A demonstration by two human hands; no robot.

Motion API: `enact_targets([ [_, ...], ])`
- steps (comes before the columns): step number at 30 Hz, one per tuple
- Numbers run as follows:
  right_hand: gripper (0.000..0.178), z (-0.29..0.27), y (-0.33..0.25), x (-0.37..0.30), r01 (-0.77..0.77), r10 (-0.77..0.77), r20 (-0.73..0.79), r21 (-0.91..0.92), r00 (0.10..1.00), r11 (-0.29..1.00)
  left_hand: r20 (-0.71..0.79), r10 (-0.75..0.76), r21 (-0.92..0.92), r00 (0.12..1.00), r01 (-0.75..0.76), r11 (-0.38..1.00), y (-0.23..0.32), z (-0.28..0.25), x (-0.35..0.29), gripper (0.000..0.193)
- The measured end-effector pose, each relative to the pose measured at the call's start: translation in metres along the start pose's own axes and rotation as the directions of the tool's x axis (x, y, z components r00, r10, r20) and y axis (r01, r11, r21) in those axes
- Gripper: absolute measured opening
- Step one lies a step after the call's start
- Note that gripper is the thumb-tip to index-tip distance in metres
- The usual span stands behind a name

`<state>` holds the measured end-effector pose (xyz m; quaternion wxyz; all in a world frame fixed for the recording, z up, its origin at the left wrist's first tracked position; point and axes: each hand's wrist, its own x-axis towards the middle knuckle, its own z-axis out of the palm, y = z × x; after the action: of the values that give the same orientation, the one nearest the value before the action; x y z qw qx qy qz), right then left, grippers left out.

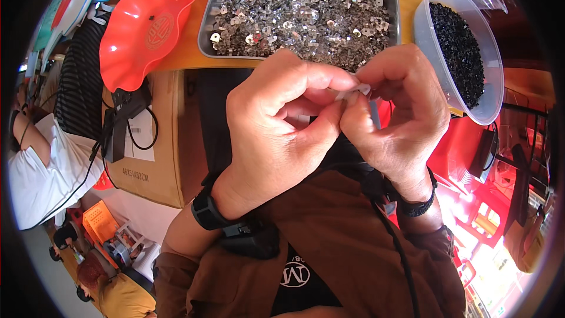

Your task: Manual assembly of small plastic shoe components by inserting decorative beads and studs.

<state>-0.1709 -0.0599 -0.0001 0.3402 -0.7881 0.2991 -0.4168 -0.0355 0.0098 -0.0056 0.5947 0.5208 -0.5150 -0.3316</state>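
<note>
My left hand (pixel 282 115) and my right hand (pixel 400 106) meet in front of my chest, thumbs and index fingers pinched together. Between the fingertips sits a small whitish piece (pixel 355 90), which both hands grip; its exact kind is too small to make out. Just beyond my hands lies a metal tray (pixel 203 41) heaped with small shiny metal parts (pixel 300 9), some silver and some dark. At the right stands a clear round plastic tub (pixel 493 91), partly filled with tiny black pieces (pixel 456 47).
A red wavy-edged plastic dish (pixel 126 41) overhangs the table's left side. Below it are a cardboard box (pixel 159 171) and black cables (pixel 154 135). Red plastic stools (pixel 491 212) stand at the right. Other people, one in a white shirt (pixel 53 165), are at the left.
</note>
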Motion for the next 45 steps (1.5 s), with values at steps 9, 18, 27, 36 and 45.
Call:
enact_targets([
  [9,0.017,-0.002,0.001,-0.002,-0.328,0.342,0.066,0.5,0.937,0.802,0.038,-0.29,-0.365,0.956,0.284,0.887,-0.002,-0.005,0.001,0.024],
  [18,0.013,-0.007,-0.009,-0.004,-0.261,0.252,0.068,0.201,0.965,0.944,0.015,-0.157,-0.279,0.988,0.155,0.948,0.0,-0.004,0.005,0.019],
  [27,0.011,-0.004,-0.019,0.0,-0.245,0.232,0.086,0.191,0.969,0.951,-0.063,0.066,-0.023,0.996,-0.068,0.997,0.003,-0.011,0.006,0.02],
  [36,0.015,0.007,-0.016,0.003,-0.294,0.262,0.155,0.253,0.953,0.922,-0.079,0.027,-0.087,0.997,-0.034,0.996,-0.003,-0.028,0.002,0.021],
  [45,0.012,0.015,-0.033,0.018,-0.384,0.309,0.274,0.286,0.911,0.878,0.011,-0.153,-0.391,0.988,0.145,0.909,0.0,-0.048,0.002,0.006],
])
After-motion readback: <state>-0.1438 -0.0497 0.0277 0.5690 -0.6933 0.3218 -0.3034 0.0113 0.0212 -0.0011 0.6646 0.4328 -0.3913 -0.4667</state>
